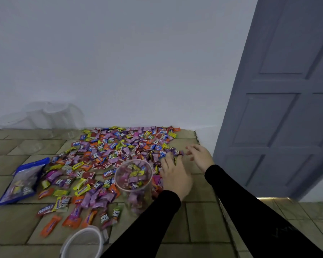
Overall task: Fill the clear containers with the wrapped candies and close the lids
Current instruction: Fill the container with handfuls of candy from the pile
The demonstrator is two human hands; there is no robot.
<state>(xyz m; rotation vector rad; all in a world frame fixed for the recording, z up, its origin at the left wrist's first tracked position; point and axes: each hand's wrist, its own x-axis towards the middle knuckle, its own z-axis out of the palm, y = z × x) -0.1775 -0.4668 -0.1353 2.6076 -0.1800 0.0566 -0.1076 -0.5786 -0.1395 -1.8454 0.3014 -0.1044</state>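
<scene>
A wide pile of wrapped candies (119, 151) in purple, orange, yellow and red covers the tiled floor. In the pile stands a clear container (133, 185), upright and lidless, partly filled with candies. Its white-rimmed clear lid (84, 241) lies on the floor near the bottom edge. My left hand (173, 175) lies palm down just right of the container, its fingers spread over candies at the pile's right edge. My right hand (199, 155) reaches in from the right, and its fingertips pinch a purple candy (179, 152).
Several empty clear containers (41, 118) stand against the white wall at the back left, and another clear piece (32, 146) lies in front of them. An opened blue candy bag (24, 179) lies at the left. A grey-blue door (287, 108) stands at the right.
</scene>
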